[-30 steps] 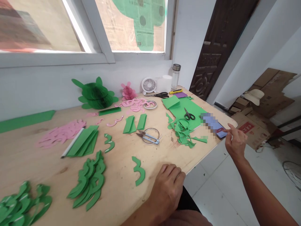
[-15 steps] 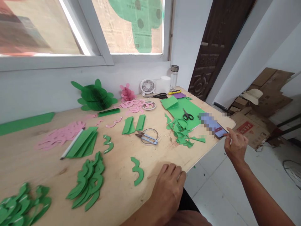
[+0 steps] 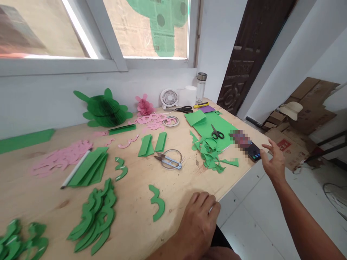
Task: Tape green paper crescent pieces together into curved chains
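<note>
A phone [image 3: 256, 154] lies at the right edge of the table, its screen dark with a few coloured icons and part of it blurred out. Just beside its near end, my right hand [image 3: 273, 160] is held with fingers apart and nothing in it. My left hand [image 3: 199, 218] rests on the front edge of the table, fingers loosely bent, with no object visible in it. To its left lies a single green wavy paper strip [image 3: 157, 203]. Light-blue thread snips [image 3: 169, 160] lie over a clear tape roll [image 3: 173, 153] beyond it.
Piles of green wavy pieces [image 3: 94, 220] and pink cutouts [image 3: 63, 155] cover the left. Green scraps [image 3: 210, 155] and black scissors [image 3: 217, 133] lie near a green sheet [image 3: 227, 126]. A small fan [image 3: 169, 98] and glass bottle [image 3: 201, 88] stand by the wall.
My right hand has drawn back from the phone, its fingers spreading. The phone's screen has gone from a light display to a dark one with icons. My left hand stays at the table edge.
</note>
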A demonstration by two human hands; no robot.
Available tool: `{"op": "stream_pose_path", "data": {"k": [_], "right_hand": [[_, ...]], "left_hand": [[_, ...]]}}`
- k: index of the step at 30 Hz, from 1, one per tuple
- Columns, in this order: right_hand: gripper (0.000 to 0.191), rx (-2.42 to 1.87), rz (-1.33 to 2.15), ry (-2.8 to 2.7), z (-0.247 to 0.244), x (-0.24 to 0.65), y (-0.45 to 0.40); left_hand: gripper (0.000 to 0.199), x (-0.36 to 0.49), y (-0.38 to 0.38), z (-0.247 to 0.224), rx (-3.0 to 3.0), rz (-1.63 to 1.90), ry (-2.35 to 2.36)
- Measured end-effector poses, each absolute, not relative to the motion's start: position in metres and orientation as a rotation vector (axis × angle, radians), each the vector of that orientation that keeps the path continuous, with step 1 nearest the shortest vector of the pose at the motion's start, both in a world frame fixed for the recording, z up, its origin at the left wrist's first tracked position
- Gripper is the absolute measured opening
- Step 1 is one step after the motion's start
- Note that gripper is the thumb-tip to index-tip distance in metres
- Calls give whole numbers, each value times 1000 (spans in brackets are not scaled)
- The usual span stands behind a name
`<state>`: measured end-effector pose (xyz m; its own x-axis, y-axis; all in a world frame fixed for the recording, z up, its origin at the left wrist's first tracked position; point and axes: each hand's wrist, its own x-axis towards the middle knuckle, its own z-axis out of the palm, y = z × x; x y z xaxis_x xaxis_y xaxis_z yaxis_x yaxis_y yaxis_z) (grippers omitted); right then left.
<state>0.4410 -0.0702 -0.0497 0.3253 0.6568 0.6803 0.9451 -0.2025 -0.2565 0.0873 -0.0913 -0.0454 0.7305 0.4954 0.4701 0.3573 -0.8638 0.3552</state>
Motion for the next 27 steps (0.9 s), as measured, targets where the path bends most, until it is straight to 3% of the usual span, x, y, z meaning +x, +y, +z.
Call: {"op": "stream_pose_path", "data": {"k": [5,14,27], "right_hand": [[80,-2032,-368,-1540,-49,442,-61],[58,-2071,-559,-1677,-34,432,-54],[61,-2049,-573,-1694,-35,439,-50]], "left_hand": [[20,88,-90,-49,2718,871,656],[21,87,-91,-51,2739,836,657],[19,88,-89,-52,2741,868,643]]}}
